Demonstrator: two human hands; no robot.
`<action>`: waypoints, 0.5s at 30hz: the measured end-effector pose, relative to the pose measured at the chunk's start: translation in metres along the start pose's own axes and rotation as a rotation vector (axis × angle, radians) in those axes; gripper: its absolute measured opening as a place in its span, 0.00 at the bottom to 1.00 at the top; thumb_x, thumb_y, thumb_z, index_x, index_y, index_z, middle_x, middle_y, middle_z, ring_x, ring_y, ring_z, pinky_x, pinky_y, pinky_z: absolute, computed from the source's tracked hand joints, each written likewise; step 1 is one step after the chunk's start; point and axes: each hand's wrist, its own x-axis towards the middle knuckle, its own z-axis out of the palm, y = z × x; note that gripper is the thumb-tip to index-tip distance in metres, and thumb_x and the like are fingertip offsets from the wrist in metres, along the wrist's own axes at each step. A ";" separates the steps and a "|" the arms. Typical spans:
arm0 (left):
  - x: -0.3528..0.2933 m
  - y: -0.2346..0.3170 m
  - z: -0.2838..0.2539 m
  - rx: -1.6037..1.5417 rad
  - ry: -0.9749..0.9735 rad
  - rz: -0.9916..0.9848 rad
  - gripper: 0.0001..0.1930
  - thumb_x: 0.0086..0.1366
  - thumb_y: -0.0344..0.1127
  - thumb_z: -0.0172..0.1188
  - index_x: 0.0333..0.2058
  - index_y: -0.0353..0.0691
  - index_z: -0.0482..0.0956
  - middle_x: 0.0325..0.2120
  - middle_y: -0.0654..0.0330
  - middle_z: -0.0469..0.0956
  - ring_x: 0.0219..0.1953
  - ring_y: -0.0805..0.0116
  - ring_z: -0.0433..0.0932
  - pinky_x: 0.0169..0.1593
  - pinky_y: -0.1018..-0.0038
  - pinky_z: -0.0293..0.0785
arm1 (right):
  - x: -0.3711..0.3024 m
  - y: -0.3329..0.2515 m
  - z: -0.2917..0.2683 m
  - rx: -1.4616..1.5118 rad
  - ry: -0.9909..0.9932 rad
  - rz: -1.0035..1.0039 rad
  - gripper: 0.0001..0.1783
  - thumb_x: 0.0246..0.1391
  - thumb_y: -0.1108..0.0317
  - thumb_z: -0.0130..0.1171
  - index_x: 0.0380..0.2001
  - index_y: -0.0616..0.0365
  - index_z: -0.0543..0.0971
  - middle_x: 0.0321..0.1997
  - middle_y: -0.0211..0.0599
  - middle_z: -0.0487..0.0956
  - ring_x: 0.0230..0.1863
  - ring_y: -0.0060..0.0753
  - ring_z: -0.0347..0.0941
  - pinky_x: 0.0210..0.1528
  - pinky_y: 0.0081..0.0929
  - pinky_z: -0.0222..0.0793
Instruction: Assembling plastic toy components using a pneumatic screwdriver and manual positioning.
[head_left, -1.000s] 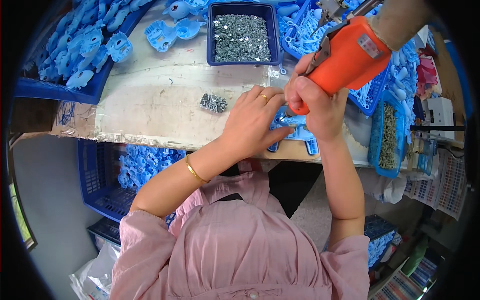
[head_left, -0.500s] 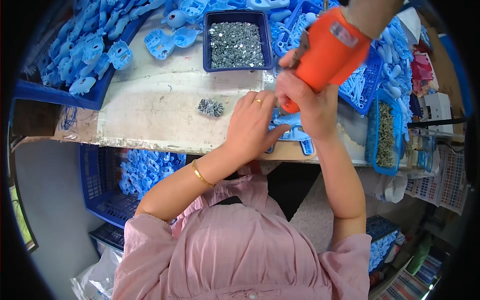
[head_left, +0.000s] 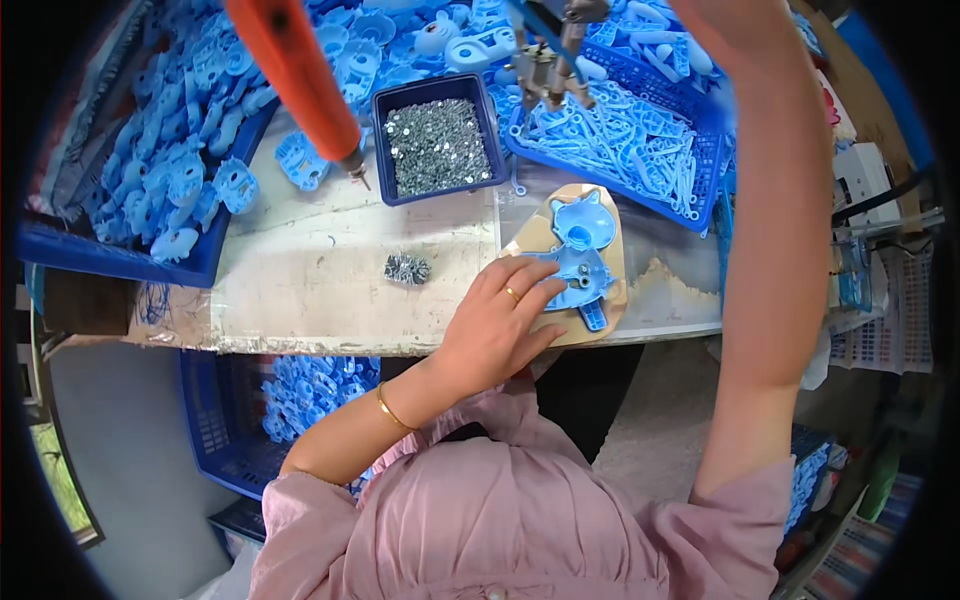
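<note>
My left hand (head_left: 505, 310) lies with its fingers spread over the left edge of a light blue plastic toy shell (head_left: 590, 272). That shell, shaped like a small animal body with a rounded head part (head_left: 588, 218), sits on a tan board (head_left: 535, 235) at the table's front edge. Part of it is hidden under my fingers. My right arm (head_left: 770, 230) is raised toward the upper right, and its hand runs out at the top edge, so its fingers do not show. Away to the upper left, an orange power screwdriver (head_left: 300, 80) hangs tip down, apart from both hands.
A dark blue tray of screws (head_left: 382, 150) stands behind a small clump of screws (head_left: 407, 268). Blue baskets hold slim blue parts (head_left: 630, 145) at back right and shells (head_left: 180, 190) at left. A metal bracket (head_left: 550, 65) hangs overhead. Another basket (head_left: 205, 400) sits below the table.
My right hand has let go of the orange screwdriver and gone up toward the top right. The screwdriver now hangs at upper left. My left hand stays by the toy shell, which is now more exposed.
</note>
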 end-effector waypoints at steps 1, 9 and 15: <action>0.002 0.000 0.001 -0.002 -0.004 0.014 0.25 0.54 0.35 0.71 0.51 0.40 0.76 0.55 0.55 0.75 0.57 0.50 0.71 0.61 0.58 0.67 | 0.001 -0.005 -0.005 -0.012 0.009 -0.002 0.36 0.62 0.46 0.63 0.60 0.64 0.71 0.50 0.41 0.78 0.54 0.27 0.73 0.56 0.26 0.67; 0.014 -0.002 0.009 0.078 -0.048 0.144 0.20 0.56 0.37 0.68 0.47 0.39 0.77 0.50 0.57 0.76 0.56 0.56 0.71 0.65 0.58 0.64 | -0.084 0.042 -0.068 -0.097 -0.037 -0.134 0.14 0.55 0.68 0.63 0.45 0.56 0.81 0.46 0.40 0.81 0.44 0.36 0.81 0.53 0.38 0.77; 0.015 -0.014 0.023 0.181 -0.092 0.172 0.12 0.60 0.37 0.64 0.41 0.40 0.78 0.43 0.61 0.78 0.49 0.60 0.74 0.63 0.61 0.65 | -0.095 -0.047 0.013 0.277 0.301 0.396 0.35 0.46 0.72 0.61 0.58 0.70 0.65 0.24 0.32 0.74 0.21 0.23 0.71 0.26 0.17 0.68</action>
